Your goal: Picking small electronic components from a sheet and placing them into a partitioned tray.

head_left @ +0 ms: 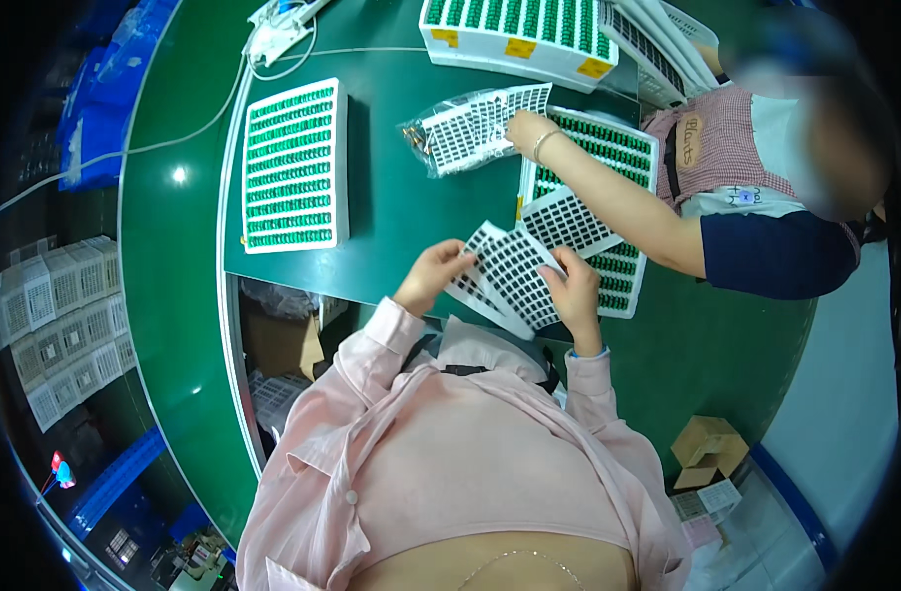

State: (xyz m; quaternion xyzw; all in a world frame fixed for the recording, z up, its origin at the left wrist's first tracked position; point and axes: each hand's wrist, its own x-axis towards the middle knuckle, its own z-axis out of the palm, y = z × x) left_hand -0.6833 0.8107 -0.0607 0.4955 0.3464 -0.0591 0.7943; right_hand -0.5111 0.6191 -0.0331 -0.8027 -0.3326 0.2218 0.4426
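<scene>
Near the table's front edge, my left hand point(437, 277) pinches the left edge of white sheets point(514, 276) printed with rows of black squares. My right hand point(575, 294) grips the same sheets from the right side, thumb on top. At least two sheets overlap, slightly fanned. Just beyond them, another such sheet point(571, 223) lies over a white tray point(651, 169) filled with rows of small green parts. A co-worker's hand point(531, 132) with a bracelet reaches over the tray to a further sheet point(480, 128) on a clear plastic bag.
To the left stands another white tray point(341, 167) of green parts on the green table point(391, 222). A stack of similar trays point(510, 61) with yellow tape is at the back. A white cable point(372, 50) crosses the far side. The co-worker's arm point(638, 212) comes in from the right.
</scene>
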